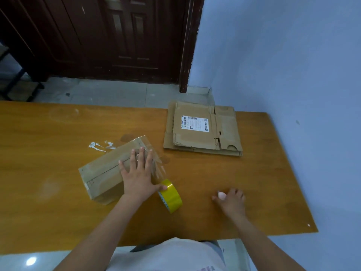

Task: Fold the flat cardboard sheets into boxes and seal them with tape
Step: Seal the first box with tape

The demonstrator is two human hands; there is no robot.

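A folded cardboard box (105,171) lies on the wooden table (48,145) left of centre, with clear tape along its top and far end. My left hand (137,177) presses flat on the box's right part, fingers spread. A strip of clear tape runs from the box down to a yellow tape roll (171,196) standing on edge beside my left thumb. My right hand (232,201) rests on the table to the right, fingers curled round a small pink-white object (222,195). A stack of flat cardboard sheets (203,130) with a white label lies at the back right.
A blue wall (283,65) runs along the table's right side. A dark wooden door (125,36) stands behind the table across a strip of tiled floor. White tape scraps (97,146) stick to the table left of the box's far end.
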